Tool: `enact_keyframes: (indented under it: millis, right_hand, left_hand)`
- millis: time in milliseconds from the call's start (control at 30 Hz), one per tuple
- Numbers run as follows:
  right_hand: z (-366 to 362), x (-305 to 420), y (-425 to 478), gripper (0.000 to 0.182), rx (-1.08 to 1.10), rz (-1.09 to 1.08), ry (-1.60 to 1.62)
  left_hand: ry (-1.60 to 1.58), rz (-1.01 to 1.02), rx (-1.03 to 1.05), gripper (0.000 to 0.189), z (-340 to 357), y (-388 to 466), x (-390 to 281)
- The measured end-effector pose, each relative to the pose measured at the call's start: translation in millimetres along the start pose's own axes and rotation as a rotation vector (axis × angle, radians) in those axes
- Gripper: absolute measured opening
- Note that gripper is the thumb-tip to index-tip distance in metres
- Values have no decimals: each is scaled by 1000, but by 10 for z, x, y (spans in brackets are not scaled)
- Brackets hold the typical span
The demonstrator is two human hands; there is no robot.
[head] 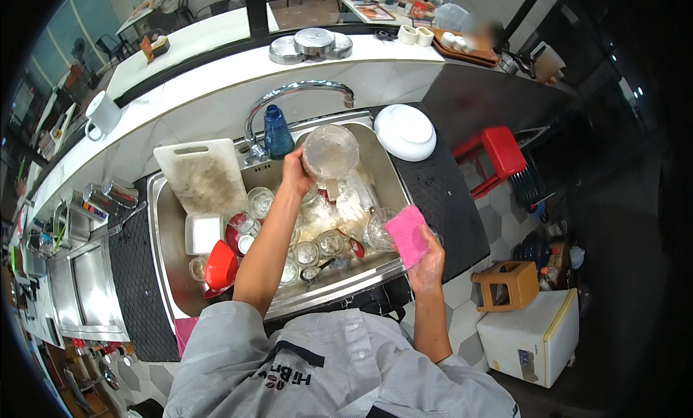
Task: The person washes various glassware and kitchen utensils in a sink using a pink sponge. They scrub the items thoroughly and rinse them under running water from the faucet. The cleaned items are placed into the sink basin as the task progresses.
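Note:
Over the steel sink (399, 171), my left hand (296, 174) grips a clear plastic jug (331, 152) with a handle. My right hand (427, 255) holds a pink sponge (407, 235) near the sink's right front edge; a clear glass vessel (377, 231) lies just beside and partly behind it. Several glasses (306, 253), a black spoon (312, 273), a red bowl (221, 267) and a square white container (204, 234) sit in the sink. A stained white cutting board (203, 174) leans at its back left corner.
A chrome faucet (300, 86) arches behind the jug, beside a blue bottle (278, 134). White plates (406, 132) are stacked on the black mat to the right. Round metal tins (314, 41) and a white pitcher (104, 115) stand on the ledge. A red stool (501, 152) is at right.

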State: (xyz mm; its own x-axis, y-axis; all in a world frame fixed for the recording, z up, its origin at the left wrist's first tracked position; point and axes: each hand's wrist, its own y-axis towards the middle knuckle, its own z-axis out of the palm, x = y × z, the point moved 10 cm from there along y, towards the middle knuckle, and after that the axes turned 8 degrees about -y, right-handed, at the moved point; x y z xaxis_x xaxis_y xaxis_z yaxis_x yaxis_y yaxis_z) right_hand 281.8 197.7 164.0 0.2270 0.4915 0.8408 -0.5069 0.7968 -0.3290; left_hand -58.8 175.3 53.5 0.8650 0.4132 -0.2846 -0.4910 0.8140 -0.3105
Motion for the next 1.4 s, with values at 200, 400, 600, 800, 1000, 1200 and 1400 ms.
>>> enact_keyframes:
  millis: [200, 400, 600, 800, 1000, 1200, 1400]
  right_hand:
    - [363, 130, -15, 37, 108, -45, -105]
    - [1508, -107, 76, 30, 439, 2, -485]
    - [3401, -1460, 396, 32, 960, -460, -1351]
    - [4409, -3950, 546, 42, 1367, -96, -1496]
    - [4182, -5277, 259, 41, 1550, -408, -1996]
    - [4167, -5298, 259, 39, 1579, -283, -2042]
    - [4619, -4013, 312, 24, 1422, -63, -1641]
  left_hand:
    - [-70, 25, 101, 40, 194, -1255, -233]
    - [187, 359, -187, 40, -605, -2575, -748]
    - [88, 458, -310, 37, -1246, -3400, -595]
    - [62, 578, -311, 61, -1335, -3723, -597]
    - [-171, 833, -341, 64, -1379, -4215, -955]
    - [-134, 799, -354, 74, -1471, -4147, -1063]
    - [-121, 655, -327, 93, -1417, -3758, -1080]
